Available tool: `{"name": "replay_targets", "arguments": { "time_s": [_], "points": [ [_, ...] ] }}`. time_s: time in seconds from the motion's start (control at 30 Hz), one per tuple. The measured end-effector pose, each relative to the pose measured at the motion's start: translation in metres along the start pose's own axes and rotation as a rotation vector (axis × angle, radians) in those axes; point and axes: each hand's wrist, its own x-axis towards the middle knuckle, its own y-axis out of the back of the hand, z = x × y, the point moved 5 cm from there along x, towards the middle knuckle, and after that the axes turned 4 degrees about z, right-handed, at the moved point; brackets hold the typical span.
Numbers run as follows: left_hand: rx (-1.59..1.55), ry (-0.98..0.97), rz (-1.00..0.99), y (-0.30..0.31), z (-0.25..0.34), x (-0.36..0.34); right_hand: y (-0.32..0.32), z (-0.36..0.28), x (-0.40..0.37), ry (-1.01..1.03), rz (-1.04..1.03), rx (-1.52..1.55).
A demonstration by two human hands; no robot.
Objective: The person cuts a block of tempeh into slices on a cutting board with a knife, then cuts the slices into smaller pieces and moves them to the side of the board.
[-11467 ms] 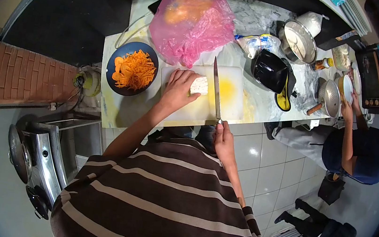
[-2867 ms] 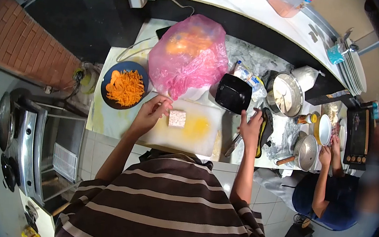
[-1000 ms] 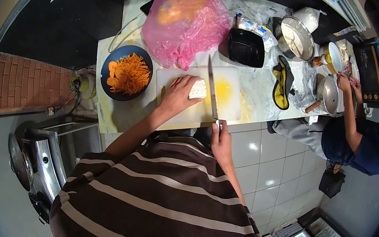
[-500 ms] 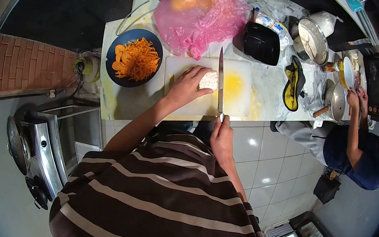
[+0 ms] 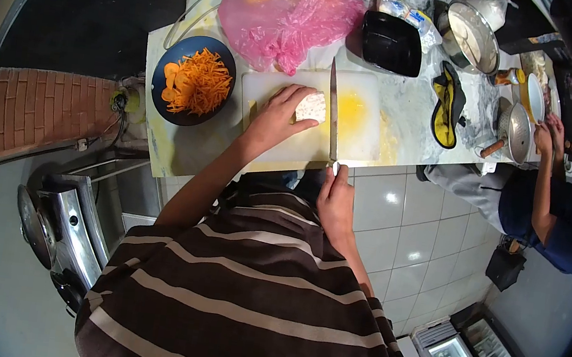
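My left hand point(image 5: 276, 116) presses down on a pale speckled block of food point(image 5: 311, 107) on the white cutting board point(image 5: 358, 141). My right hand point(image 5: 335, 195) grips the handle of a long knife point(image 5: 332, 113). The blade lies just right of the block, its tip pointing away from me. A yellow stain marks the board to the right of the blade.
A dark blue plate of shredded carrot point(image 5: 194, 80) sits left of the board. Behind are a pink plastic bag point(image 5: 289, 8), a black container point(image 5: 390, 43), a metal bowl point(image 5: 471, 37) and a yellow-black cloth point(image 5: 448, 104). Another person point(image 5: 549, 189) works at the right end.
Three seconds ago my right hand reached to the counter's right while my left hovered at the block. Now the right holds the knife beside the block and the left presses the block.
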Motion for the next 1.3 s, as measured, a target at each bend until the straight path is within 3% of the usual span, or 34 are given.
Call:
{"name": "replay_targets", "arguments": {
  "time_s": [0.53,0.6,0.7,1.3],
  "points": [
    [0.023,0.002,0.010,-0.002,0.001,0.003,-0.010,0.007,-0.003,0.013,0.016,0.005],
    [0.099,-0.028,0.129,0.002,0.007,0.002,-0.008,0.007,-0.003,0.012,0.024,0.021],
    [0.092,-0.016,0.024,0.003,0.003,0.001,-0.007,0.009,-0.002,0.006,0.029,0.039],
    [0.122,0.022,-0.005,-0.002,-0.003,0.000,-0.004,0.007,0.000,0.013,0.001,0.033]
  ]
}}
